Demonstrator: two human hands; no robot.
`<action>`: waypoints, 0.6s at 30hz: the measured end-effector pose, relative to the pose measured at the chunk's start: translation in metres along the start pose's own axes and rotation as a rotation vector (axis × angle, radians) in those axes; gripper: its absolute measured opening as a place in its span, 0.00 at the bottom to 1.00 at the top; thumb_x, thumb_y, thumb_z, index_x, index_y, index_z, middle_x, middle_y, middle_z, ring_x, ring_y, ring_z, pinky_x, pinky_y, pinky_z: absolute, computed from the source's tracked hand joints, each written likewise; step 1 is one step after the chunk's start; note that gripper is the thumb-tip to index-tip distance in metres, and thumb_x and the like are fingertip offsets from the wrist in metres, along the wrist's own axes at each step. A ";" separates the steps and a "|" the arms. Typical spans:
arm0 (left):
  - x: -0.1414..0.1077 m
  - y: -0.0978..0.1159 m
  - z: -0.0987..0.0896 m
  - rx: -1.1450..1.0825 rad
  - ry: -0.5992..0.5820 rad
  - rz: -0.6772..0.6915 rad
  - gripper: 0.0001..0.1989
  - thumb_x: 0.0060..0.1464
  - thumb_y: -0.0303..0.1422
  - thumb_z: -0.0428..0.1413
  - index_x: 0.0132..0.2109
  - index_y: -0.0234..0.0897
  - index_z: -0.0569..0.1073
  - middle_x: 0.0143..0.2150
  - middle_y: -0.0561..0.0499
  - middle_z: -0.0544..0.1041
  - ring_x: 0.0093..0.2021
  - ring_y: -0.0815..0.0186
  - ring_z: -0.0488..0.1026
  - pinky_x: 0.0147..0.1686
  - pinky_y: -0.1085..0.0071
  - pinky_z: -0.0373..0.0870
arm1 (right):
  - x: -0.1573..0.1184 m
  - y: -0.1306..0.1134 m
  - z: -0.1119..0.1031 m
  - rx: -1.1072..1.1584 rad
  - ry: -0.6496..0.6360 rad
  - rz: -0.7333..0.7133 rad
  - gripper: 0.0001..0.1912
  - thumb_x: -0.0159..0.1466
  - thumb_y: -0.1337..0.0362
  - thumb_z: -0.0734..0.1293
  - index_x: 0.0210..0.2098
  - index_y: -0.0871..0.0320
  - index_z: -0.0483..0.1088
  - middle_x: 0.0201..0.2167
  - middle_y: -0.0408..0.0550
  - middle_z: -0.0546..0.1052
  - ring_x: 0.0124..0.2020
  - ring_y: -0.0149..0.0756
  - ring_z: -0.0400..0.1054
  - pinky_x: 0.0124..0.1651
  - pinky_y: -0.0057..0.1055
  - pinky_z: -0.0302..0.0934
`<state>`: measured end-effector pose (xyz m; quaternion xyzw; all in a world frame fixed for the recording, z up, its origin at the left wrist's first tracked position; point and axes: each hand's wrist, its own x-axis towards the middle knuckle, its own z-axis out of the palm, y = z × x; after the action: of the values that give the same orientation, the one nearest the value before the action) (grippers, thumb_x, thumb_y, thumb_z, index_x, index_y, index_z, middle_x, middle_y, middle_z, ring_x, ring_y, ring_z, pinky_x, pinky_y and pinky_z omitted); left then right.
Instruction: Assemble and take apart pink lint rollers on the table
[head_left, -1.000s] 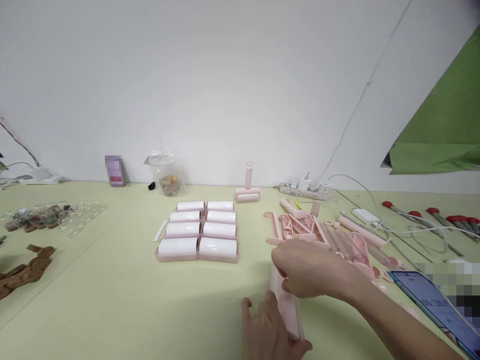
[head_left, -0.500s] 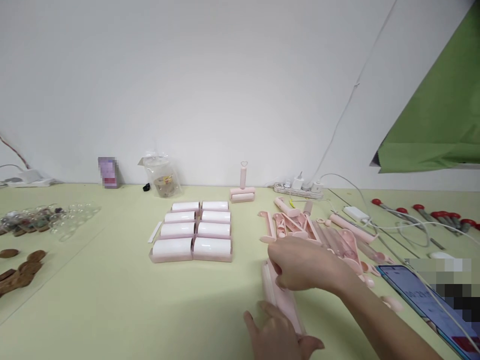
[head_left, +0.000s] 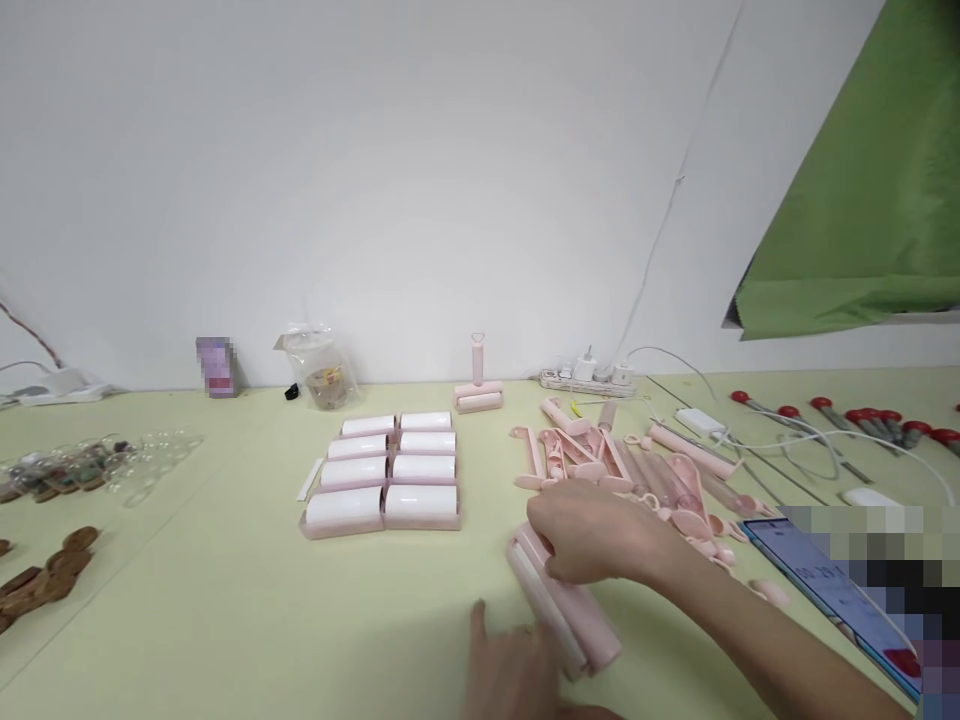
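Observation:
A pink lint roller (head_left: 566,605) lies slanted on the table in front of me, with a pale strip along its left side. My right hand (head_left: 592,525) is closed on its far end, the fingers curled and the knuckles up. My left hand (head_left: 514,670) is low at the picture's bottom, just left of the lint roller's near end. It is blurred, with one finger stretched out and nothing seen in it. Loose pink lint-roller parts (head_left: 585,455), handles and covers among them, are heaped beyond my right hand.
White rolls (head_left: 421,500) in pinkish cases form two columns left of centre. An assembled lint roller (head_left: 478,395) stands near the wall. To the right are a phone (head_left: 817,590), cables, a power strip (head_left: 585,383) and red-tipped sticks (head_left: 795,420). Brown pieces (head_left: 56,570) lie far left.
The lint roller's near end has swung slightly right, so it lies more slanted. My left hand has drawn back from it, down and left. The right hand keeps its hold. The view has shifted a little.

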<state>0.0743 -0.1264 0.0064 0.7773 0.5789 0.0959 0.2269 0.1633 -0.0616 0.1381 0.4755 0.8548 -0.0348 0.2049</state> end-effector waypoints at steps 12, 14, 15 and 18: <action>0.065 -0.041 -0.067 -0.096 -0.104 0.580 0.30 0.36 0.29 0.59 0.50 0.43 0.62 0.48 0.51 0.67 0.48 0.61 0.64 0.44 0.69 0.62 | -0.052 0.057 -0.013 0.470 0.415 0.041 0.20 0.58 0.49 0.57 0.45 0.50 0.64 0.40 0.43 0.72 0.36 0.36 0.66 0.32 0.27 0.56; 0.062 -0.042 -0.062 -0.084 -0.047 0.501 0.27 0.34 0.32 0.61 0.45 0.40 0.65 0.43 0.51 0.68 0.43 0.62 0.66 0.38 0.71 0.63 | -0.057 0.073 0.000 0.502 0.463 0.080 0.16 0.60 0.52 0.54 0.41 0.51 0.66 0.39 0.43 0.72 0.36 0.35 0.66 0.32 0.27 0.56; 0.058 -0.044 -0.060 -0.090 -0.028 0.442 0.26 0.34 0.33 0.62 0.44 0.40 0.65 0.41 0.52 0.68 0.40 0.62 0.67 0.35 0.72 0.63 | -0.057 0.080 0.009 0.511 0.472 0.102 0.16 0.61 0.54 0.53 0.38 0.52 0.67 0.37 0.44 0.72 0.35 0.35 0.66 0.32 0.27 0.56; 0.045 -0.053 -0.054 -0.164 -0.006 0.298 0.24 0.38 0.33 0.59 0.45 0.41 0.63 0.38 0.54 0.69 0.36 0.64 0.67 0.32 0.74 0.62 | -0.053 0.096 0.041 0.510 0.472 0.175 0.16 0.61 0.57 0.53 0.34 0.55 0.69 0.33 0.46 0.73 0.33 0.36 0.66 0.32 0.28 0.56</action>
<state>0.0207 -0.0586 0.0246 0.8338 0.4465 0.1733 0.2746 0.2799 -0.0622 0.1342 0.5775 0.7986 -0.1184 -0.1213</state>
